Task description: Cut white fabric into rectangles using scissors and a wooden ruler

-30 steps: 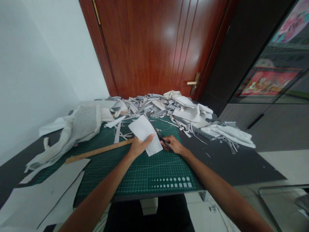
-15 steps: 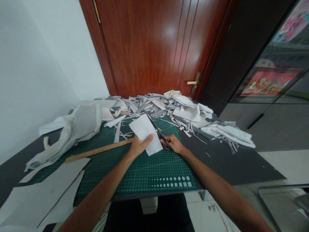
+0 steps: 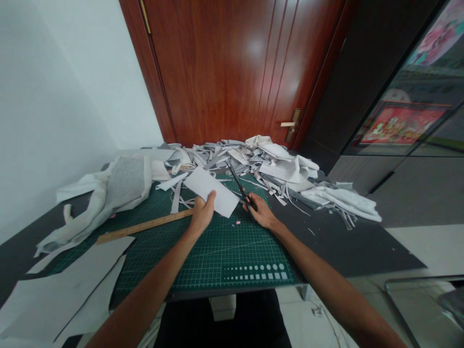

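A white rectangular piece (image 3: 210,188), cloth or paper, is pinched in my left hand (image 3: 203,210), thumb on top. It is held above the green cutting mat (image 3: 232,261), tilted down to the right. My right hand (image 3: 260,211) grips dark scissors (image 3: 237,180) by their handles, the blades pointing away toward the back. The scissors are just right of the white piece, with a gap between the blades and most of its edge. Left of my left hand lies a wooden ruler (image 3: 145,226), its right end behind that hand.
Behind the mat is a heap of white and grey scraps (image 3: 224,157), with larger folded cloth (image 3: 290,169) at its right. Grey-white fabric (image 3: 126,181) lies at left. Large white sheets (image 3: 61,295) overhang the front left. A brown door (image 3: 224,72) stands beyond the table.
My left hand has moved left and turned the white piece to a flatter slant. The scissors have come away from its right edge, their tips shifting right. A small pink spot on the mat now shows.
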Demonstrator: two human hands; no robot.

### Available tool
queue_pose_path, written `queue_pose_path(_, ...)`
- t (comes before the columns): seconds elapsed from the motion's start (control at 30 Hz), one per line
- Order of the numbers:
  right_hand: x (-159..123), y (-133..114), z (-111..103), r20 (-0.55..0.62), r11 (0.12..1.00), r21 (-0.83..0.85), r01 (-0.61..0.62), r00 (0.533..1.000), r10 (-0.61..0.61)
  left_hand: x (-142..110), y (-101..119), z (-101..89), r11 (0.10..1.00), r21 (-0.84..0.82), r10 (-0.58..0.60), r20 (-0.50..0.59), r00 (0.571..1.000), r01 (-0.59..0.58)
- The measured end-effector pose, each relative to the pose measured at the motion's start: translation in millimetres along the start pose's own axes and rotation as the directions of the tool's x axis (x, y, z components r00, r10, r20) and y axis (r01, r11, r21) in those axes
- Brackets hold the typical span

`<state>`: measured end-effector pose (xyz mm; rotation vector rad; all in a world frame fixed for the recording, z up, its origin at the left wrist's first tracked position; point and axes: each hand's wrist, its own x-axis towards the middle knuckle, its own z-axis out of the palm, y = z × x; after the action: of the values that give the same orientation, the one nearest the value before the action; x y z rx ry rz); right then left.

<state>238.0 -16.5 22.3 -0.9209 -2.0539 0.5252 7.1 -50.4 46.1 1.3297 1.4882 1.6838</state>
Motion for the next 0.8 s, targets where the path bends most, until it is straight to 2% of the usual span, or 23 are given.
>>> queue_pose_path(0.17,-1,3,-12,-0.031,0.962,-0.271,0.004,0.999,-0.012,-5,3,0.3,0.999,0.026,0.037,0.044,0.998,-0.038)
queue_pose_path(0.37,-1,5,-16,-0.018,0.93,-0.366,-0.032,0.999,0.027,-10,3,2.5,0.995,0.02,0.092,0.113,0.989,-0.095)
queue_pose_path(0.57,0,6,-15,-0.034,0.925,-0.378,-0.044,0.999,0.034,-10,6,0.9,0.997,0.029,0.066,0.115,0.991,-0.07)
queue_pose_path(0.8,0,9,-16,-0.124,0.966,-0.222,-0.136,0.986,0.111,-15,8,0.1,0.994,-0.046,0.105,0.14,0.985,-0.099)
